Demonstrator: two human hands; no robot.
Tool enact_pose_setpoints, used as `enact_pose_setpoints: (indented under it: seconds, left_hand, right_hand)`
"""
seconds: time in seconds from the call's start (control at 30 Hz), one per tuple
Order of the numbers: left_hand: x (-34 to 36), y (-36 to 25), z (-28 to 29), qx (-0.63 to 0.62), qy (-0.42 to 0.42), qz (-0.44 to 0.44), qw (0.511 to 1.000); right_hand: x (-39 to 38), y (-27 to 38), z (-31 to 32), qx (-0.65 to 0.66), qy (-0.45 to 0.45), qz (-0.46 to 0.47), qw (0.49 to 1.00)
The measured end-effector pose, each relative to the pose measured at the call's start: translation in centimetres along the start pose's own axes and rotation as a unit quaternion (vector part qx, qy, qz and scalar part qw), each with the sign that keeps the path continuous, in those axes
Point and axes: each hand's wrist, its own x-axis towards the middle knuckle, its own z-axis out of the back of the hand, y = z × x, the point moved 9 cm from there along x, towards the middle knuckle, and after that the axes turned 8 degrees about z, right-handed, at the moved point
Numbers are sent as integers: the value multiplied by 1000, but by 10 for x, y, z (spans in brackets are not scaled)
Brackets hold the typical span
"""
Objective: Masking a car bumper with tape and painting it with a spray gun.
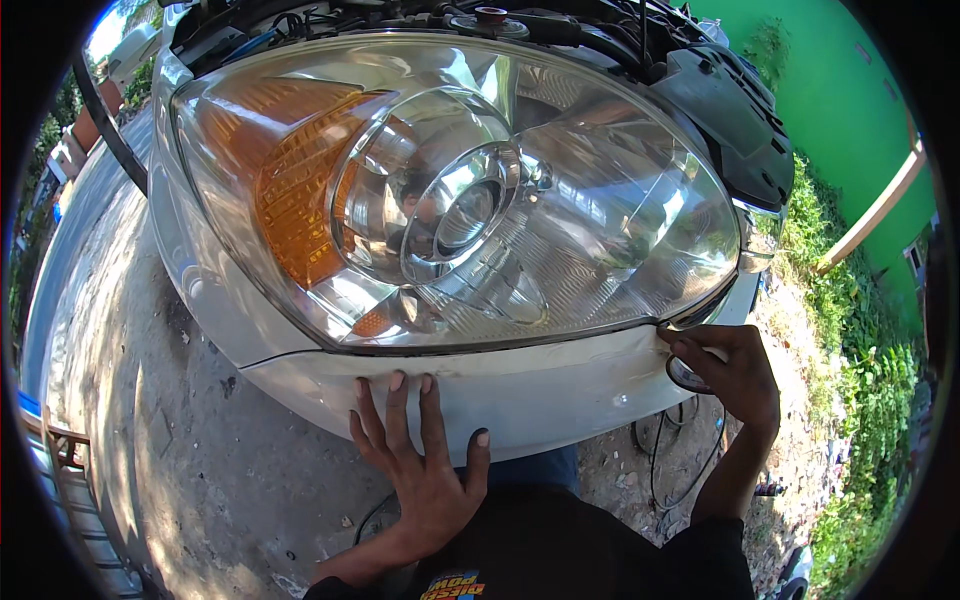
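Note:
A large clear car headlight (600, 210) with an amber section (300, 190) and a round projector lens (468, 218) fills the middle. Below it curves a silver-white bumper (540, 400). My left hand (425, 470) has its fingers spread, with the fingertips resting on the bumper under the lamp. At the lamp's lower right corner, my right hand (735, 375) is closed in a pinch at the seam between lamp and bumper. A dark-rimmed round item (688, 376) shows beneath its fingers, partly covered; its kind is unclear, as is whatever the fingertips grip.
Engine bay parts (490, 25) and a black plastic cover (725, 120) lie behind the lamp. Dark cables (660, 470) trail over the ground below the bumper. Green plants (860, 360) and a green wall (840, 90) stand to the right, with a leaning wooden pole (880, 210).

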Motion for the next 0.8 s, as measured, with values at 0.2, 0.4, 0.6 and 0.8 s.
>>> enact_pose_setpoints:
  seconds: [0.2,0.4,0.6,0.8]
  left_hand:
    - [3,59,28,-107,-148,140,973]
    - [-15,47,40,-104,-185,84,974]
    - [-5,-44,17,-336,-49,-195,920]
    - [31,-113,4,-249,-21,-234,940]
  right_hand:
    - [0,1,-2,30,0,-14,999]
    - [1,9,2,16,28,-55,998]
    - [5,8,6,37,16,-29,999]
    - [13,33,10,-93,-5,67,993]
